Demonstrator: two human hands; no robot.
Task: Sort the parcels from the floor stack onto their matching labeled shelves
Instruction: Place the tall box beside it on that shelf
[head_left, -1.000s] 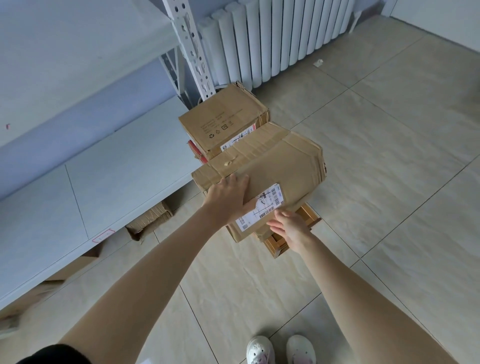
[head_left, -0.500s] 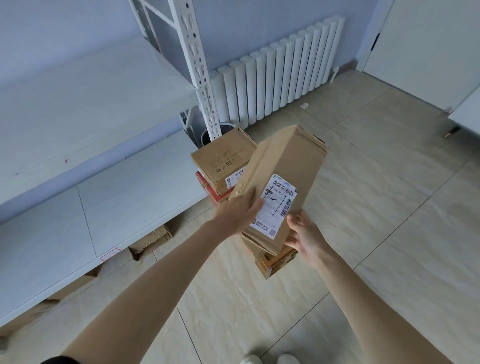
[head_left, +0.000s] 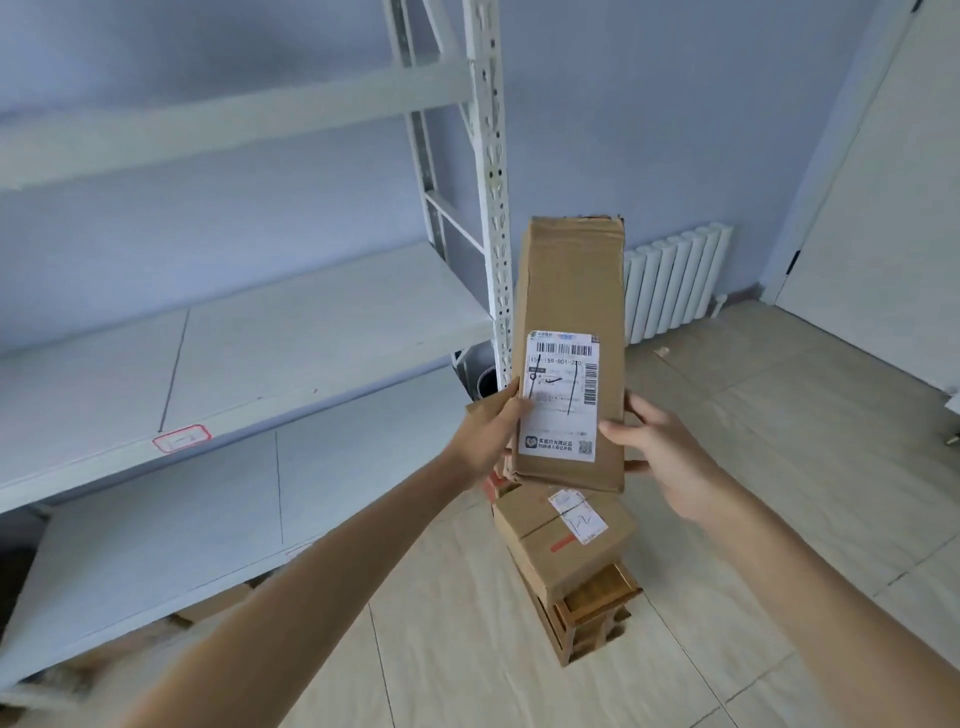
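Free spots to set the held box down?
Bare: middle shelf left of the white upright, and the shelf below. Crowded: floor stack under the held box, gripped by left hand and right hand.

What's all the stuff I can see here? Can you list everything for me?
Held parcel: one, brown cardboard, upright between both hands, white shipping label facing the camera.
Floor stack: several brown boxes piled on the tiles below the held parcel; top box carries a white label with handwriting.
Shelf rack: one, white metal, left side, with several grey-white boards.
Shelf tag: one, red-edged, on the front edge of a middle board.
Radiator: one, white, against the blue back wall.
Floor: beige tiles.
Left hand: grips the parcel's left edge.
Right hand: grips its right edge, thumb in front.
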